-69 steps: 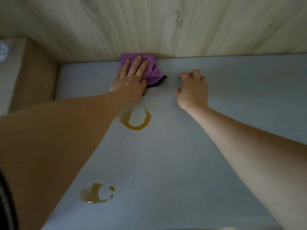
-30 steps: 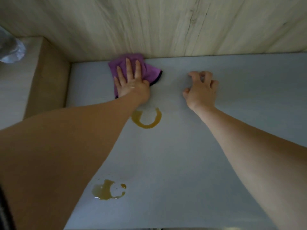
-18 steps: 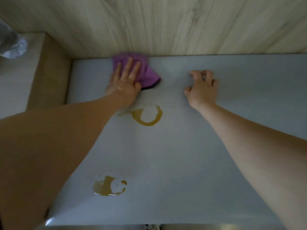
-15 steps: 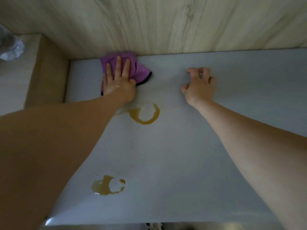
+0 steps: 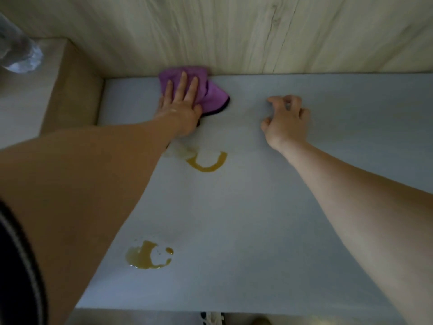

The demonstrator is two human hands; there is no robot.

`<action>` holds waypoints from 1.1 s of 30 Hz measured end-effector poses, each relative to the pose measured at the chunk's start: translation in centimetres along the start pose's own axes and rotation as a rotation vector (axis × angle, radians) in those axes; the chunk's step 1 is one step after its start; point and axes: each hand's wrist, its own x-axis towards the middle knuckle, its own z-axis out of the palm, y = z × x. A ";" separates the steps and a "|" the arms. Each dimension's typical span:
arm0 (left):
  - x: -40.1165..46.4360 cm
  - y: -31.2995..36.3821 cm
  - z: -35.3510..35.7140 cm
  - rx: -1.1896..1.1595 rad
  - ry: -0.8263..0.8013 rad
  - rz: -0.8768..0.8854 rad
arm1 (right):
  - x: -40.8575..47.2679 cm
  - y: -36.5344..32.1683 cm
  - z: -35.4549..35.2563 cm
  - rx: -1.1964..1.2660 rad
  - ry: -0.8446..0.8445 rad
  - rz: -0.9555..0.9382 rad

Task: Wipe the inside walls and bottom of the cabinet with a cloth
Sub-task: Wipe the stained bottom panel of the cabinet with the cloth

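Both hands reach deep into the cabinet. Left hand (image 5: pixel 180 106) lies flat, fingers straight and spread, pressing the purple cloth (image 5: pixel 208 95) onto the grey cabinet bottom (image 5: pixel 257 219) right where it meets the wood-grain back wall (image 5: pixel 234 34), probably to clean that seam. Right hand (image 5: pixel 287 120) rests beside it with fingers curled, holding nothing, likely bracing. 2 amber spills remain: a ring-shaped spill (image 5: pixel 207 163) near the cloth and a front spill (image 5: pixel 147 256).

Left hand (image 5: pixel 179 106) flat on cloth (image 5: pixel 212 96)
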 end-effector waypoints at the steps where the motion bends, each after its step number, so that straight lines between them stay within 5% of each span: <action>1: -0.2 0.6 -0.1 -0.062 0.008 -0.088 | 0.1 0.1 0.0 0.000 -0.004 -0.004; 5: -2.4 5.1 0.1 -0.127 0.075 -0.215 | 0.3 0.1 0.2 -0.001 -0.006 0.000; 10: -2.5 4.4 0.0 -0.046 -0.010 0.062 | 0.6 -0.3 0.2 -0.036 -0.022 0.021; 15: -2.2 3.6 -1.0 -0.073 -0.079 0.072 | 0.6 -2.6 -1.5 -0.107 -0.043 0.015; 20: -3.1 1.6 -2.4 -0.248 0.087 0.153 | 0.4 -10.3 0.1 0.080 -0.023 -0.316; 24: -4.6 -1.8 -2.8 -0.248 0.204 0.015 | 0.7 -11.5 2.9 -0.083 -0.166 -0.460; 29: -6.2 -7.9 -3.0 -0.195 0.240 -0.263 | 1.6 -8.7 2.6 -0.093 -0.064 -0.508; 33: -7.4 -9.5 -2.4 -0.247 0.157 -0.296 | 1.4 -8.2 3.4 0.002 0.025 -0.454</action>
